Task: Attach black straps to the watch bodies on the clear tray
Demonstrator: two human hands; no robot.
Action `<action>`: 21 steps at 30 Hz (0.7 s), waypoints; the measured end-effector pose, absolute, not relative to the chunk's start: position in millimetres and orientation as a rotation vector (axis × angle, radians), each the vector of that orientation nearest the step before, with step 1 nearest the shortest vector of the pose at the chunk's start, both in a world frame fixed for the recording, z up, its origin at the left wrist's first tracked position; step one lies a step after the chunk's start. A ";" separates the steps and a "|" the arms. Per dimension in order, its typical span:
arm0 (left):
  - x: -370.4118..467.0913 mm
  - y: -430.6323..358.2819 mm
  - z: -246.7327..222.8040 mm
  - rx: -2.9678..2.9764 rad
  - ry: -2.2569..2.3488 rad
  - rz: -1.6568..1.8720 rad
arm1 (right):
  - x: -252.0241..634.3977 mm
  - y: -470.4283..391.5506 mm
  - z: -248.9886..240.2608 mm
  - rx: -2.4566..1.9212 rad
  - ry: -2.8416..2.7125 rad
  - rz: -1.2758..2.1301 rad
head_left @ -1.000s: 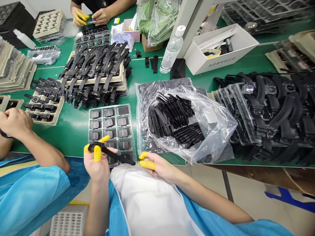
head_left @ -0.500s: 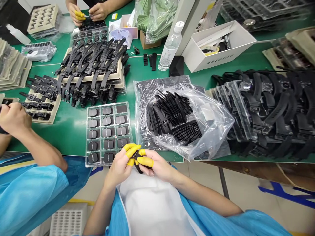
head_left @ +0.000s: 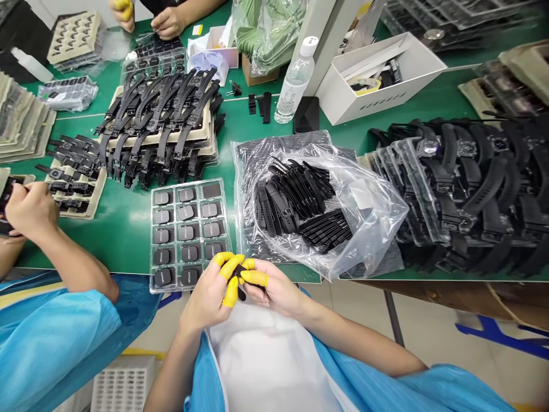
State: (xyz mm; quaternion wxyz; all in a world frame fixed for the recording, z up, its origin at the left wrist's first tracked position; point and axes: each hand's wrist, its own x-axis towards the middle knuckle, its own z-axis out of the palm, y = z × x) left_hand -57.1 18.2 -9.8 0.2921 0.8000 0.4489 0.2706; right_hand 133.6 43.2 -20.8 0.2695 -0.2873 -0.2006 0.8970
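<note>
My left hand and my right hand, with yellow finger covers, meet at the table's front edge above my white apron. Both grip a small black piece with a strap-like end hanging down; its details are hidden by my fingers. Just left of them lies a clear compartment tray of dark square pieces, its top right slot looking different. Beyond my right hand an open plastic bag holds many black straps.
Stacked trays of black watches stand at the back left, more watches at right. A bottle, phone and white box stand behind the bag. A co-worker's hand is at left, another person's at top.
My left fingers have shifted slightly on the black piece, which has turned a little. The co-worker's hand at left moved slightly right; the person's yellow-tipped hand at top moved up and left.
</note>
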 end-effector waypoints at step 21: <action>-60.1 17.0 -6.1 2.561 1.274 0.408 | 137.2 42.0 -32.2 -0.818 -0.623 2.502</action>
